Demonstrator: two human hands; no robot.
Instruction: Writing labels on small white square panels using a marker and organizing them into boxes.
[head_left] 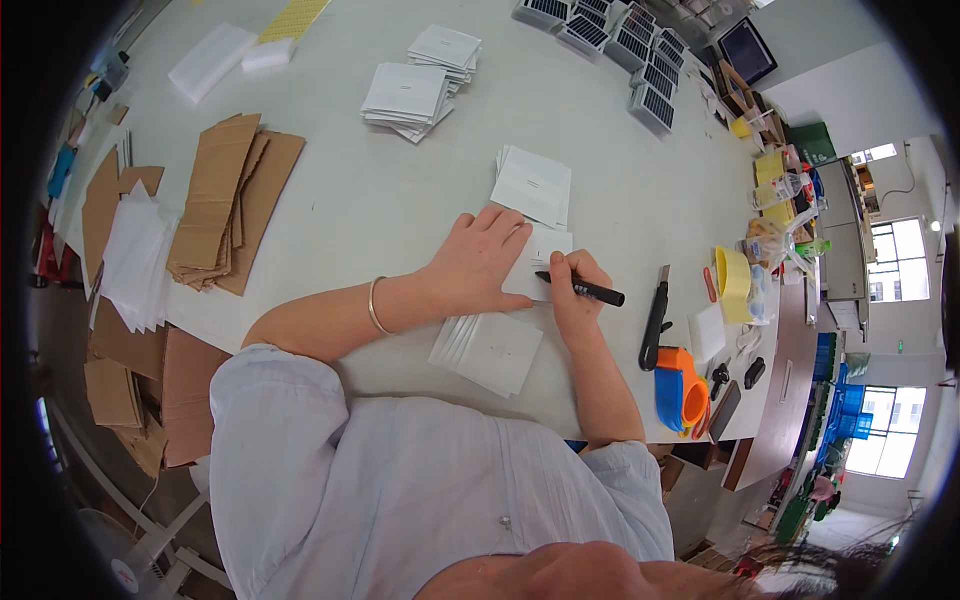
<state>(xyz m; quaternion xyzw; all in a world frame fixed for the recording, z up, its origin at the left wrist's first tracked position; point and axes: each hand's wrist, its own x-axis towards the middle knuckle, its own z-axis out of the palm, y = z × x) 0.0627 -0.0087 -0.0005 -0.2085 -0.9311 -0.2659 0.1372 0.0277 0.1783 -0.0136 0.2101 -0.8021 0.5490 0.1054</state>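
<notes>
My right hand [580, 300] is closed around a black marker pen [598, 292], its tip at a white card [548, 242] on the table. Flat across that card's left side lies my left hand [480, 262], fingers stretched out and thumb apart. Just beyond the card is a small pile of white cards [533, 187] with small print on top. Nearer my body, several blank white cards [488, 352] are fanned out. Two further stacks of white cards [405, 95] stand farther off on the table.
Cardboard sheets [222, 200] and white foam sheets [138, 255] lie on the left. A black utility knife [655, 320] and an orange-and-blue tape dispenser [682, 392] sit right of my right hand. Small solar panels [630, 45] line the far edge. A yellow tape roll [733, 285] stands farther right.
</notes>
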